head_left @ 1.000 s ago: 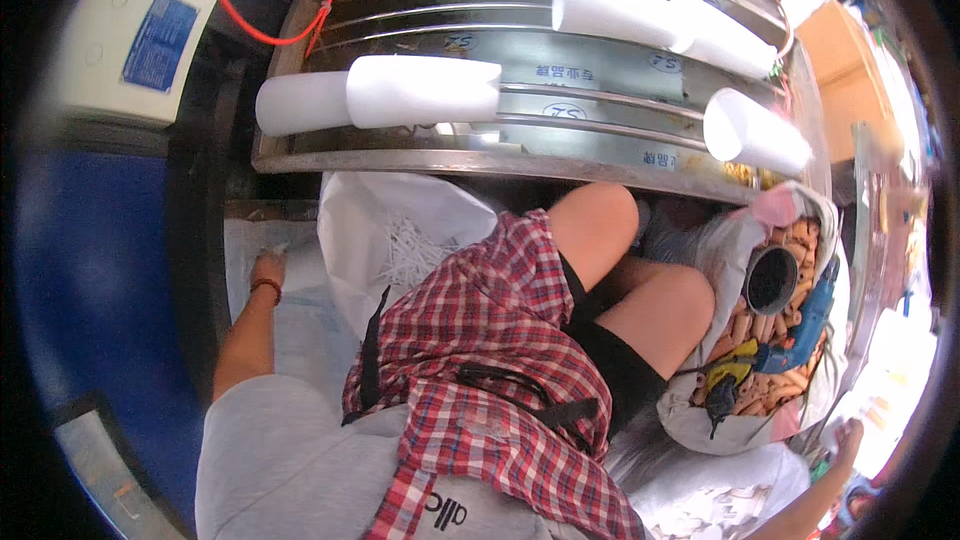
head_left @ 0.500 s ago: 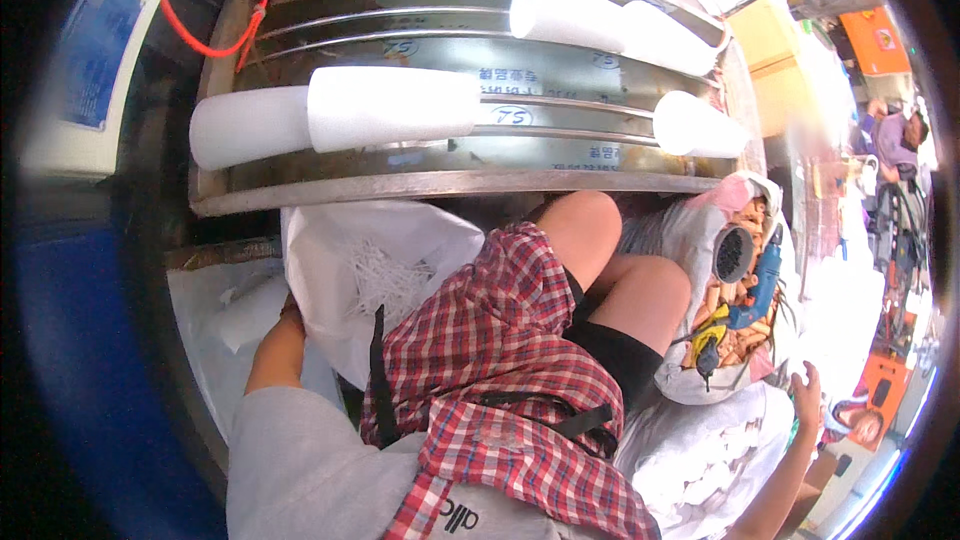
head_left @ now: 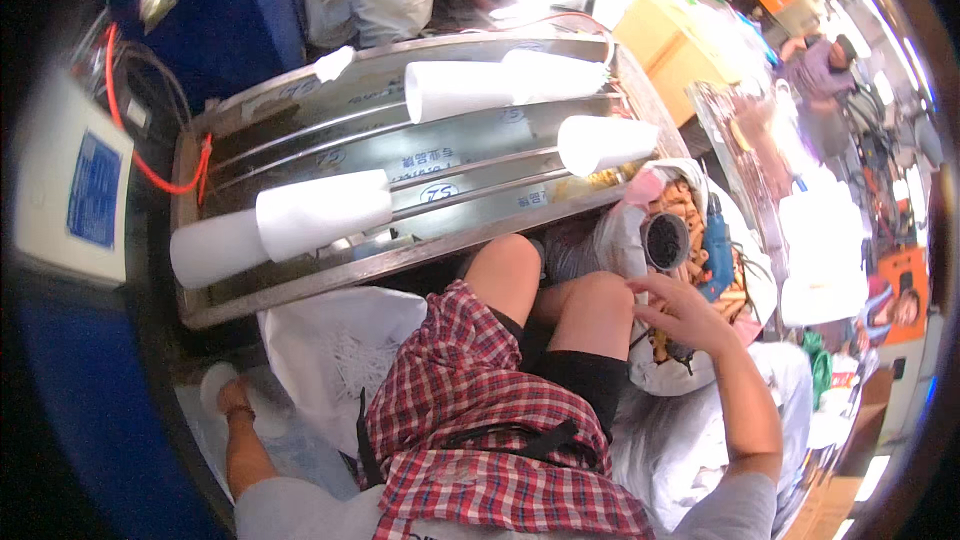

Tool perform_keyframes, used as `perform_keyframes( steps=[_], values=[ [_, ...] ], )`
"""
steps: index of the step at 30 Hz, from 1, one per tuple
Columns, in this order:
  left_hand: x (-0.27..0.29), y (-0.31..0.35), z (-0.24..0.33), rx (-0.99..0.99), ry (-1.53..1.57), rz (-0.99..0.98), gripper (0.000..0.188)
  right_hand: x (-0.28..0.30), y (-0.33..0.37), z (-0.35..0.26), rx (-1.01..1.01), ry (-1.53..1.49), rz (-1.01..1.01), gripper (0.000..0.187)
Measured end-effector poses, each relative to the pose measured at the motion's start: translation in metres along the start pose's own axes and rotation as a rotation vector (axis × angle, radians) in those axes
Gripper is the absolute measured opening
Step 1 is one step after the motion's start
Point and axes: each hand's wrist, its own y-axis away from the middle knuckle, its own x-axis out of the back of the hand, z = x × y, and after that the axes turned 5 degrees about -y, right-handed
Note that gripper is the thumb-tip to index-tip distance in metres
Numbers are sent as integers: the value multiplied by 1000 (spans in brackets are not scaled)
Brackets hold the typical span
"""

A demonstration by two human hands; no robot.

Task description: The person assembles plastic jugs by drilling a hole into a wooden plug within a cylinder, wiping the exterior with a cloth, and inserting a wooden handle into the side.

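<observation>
Orange hose (head_left: 109, 70) at far left, looping down to the corner of the metal surface (head_left: 330, 275). Any tug on it could jerk that corner.

Next, low left: white cup (head_left: 213, 387) on or just above the clear plastic sheeting, partly hidden by the left hand (head_left: 234, 397). Hand touches it; can't tell if the grip is closed round it or just resting. If the hold is loose, cup could slip and roll; if it's thin-walled, a hard squeeze could dent it.

Stacked cups (head_left: 325, 210) sit slantwise on the surface, in line with metal rods (head_left: 480, 182). Knees are near the front rim, so a bump there could shift the stack.

White sack (head_left: 290, 335) of thin white sticks (head_left: 365, 370) is against the checked apron (head_left: 490, 420). Leg shift could slump it and spill sticks.

Right hand (head_left: 690, 315): grip wide, fingers spread, nothing in it, fingertips by the knee, over the edge of the sack of brown pegs (head_left: 677, 198). Dark tub (head_left: 686, 238) and blue drill (head_left: 717, 250) lie on those loose pegs. Careless forearm sweep could tip the tub or slide the drill.
</observation>
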Motion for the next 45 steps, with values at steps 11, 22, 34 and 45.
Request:
perform_keyframes(
  steps=[11,22,34,45],
  values=[
    [13,73,-133,509,1332,216,71,-106,-45,-27,509,-76,-117,34],
    [129,126,64,98,1542,-263,69,-189,-45,-138,1130,-1,197,51],
    [40,163,152,17,1296,-693,73,-224,-56,-123,883,-13,271,71],
    [7,152,126,-19,1399,-823,71,-245,-58,-130,1022,20,230,68]
  ],
)
